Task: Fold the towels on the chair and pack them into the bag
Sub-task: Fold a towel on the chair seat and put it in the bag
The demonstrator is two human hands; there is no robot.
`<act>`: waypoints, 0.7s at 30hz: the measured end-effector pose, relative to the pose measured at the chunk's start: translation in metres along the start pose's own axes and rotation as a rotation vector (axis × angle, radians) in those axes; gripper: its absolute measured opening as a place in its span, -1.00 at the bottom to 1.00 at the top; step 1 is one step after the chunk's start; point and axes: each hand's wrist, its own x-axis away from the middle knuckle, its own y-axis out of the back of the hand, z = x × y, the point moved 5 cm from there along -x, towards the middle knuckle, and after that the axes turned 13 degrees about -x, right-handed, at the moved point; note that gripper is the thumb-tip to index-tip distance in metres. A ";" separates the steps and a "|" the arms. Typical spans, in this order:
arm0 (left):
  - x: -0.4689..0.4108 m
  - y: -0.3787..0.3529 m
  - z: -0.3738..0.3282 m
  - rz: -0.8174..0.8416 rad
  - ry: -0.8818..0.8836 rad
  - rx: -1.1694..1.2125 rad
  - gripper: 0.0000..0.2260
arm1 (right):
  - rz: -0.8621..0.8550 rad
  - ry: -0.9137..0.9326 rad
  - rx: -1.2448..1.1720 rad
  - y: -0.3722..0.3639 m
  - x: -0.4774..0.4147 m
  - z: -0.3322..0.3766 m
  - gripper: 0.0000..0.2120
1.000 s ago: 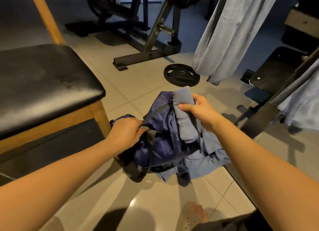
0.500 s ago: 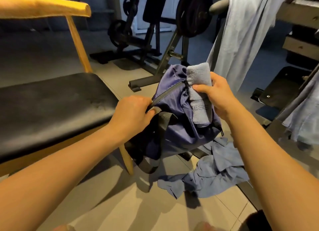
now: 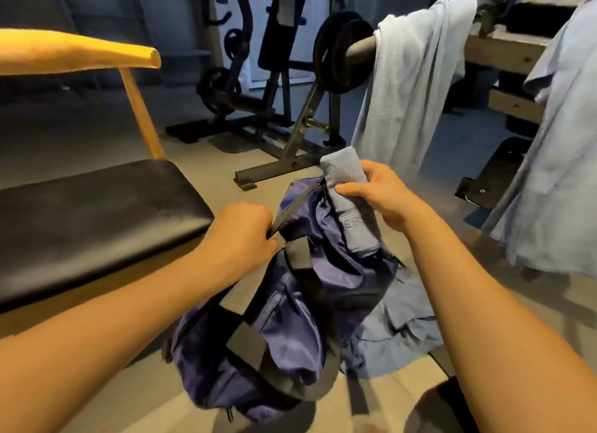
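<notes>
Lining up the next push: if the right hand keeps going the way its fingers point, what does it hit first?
Likely the bag: the right hand points left, pressing the folded towel against its top edge by the zipper.

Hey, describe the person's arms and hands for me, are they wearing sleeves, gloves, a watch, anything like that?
Both forearms are bare as far as the picture shows, with no sleeves in view. The left hand and the right hand have no gloves, and no watch, bracelet or ring shows on the visible sides of the wrists and fingers. The upper arms are out of view, so any short sleeves cannot be confirmed.
</notes>
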 end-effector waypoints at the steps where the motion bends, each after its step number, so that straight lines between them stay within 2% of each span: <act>1: 0.011 -0.003 0.006 0.023 0.015 -0.034 -0.61 | 0.054 -0.022 0.006 -0.012 -0.001 -0.004 -0.62; 4: 0.037 -0.023 0.023 0.095 0.035 -0.072 -0.61 | 0.180 -0.089 0.031 -0.051 -0.003 -0.017 -0.61; 7: 0.056 -0.058 0.033 0.249 0.041 -0.023 -0.74 | 0.278 -0.168 0.091 -0.090 -0.007 -0.046 -0.66; 10: 0.068 -0.106 0.033 0.441 0.059 0.056 -0.65 | 0.332 -0.241 0.168 -0.123 -0.012 -0.089 -0.64; 14: 0.074 -0.181 0.019 0.597 0.150 0.246 -0.53 | 0.279 -0.282 0.331 -0.139 -0.017 -0.156 -0.58; 18: 0.075 -0.245 -0.002 0.600 0.302 0.481 -0.57 | 0.189 -0.294 0.474 -0.124 -0.019 -0.208 -0.61; 21: 0.073 -0.273 -0.018 0.604 0.311 0.578 -0.54 | 0.082 -0.348 0.453 -0.103 -0.016 -0.227 -0.70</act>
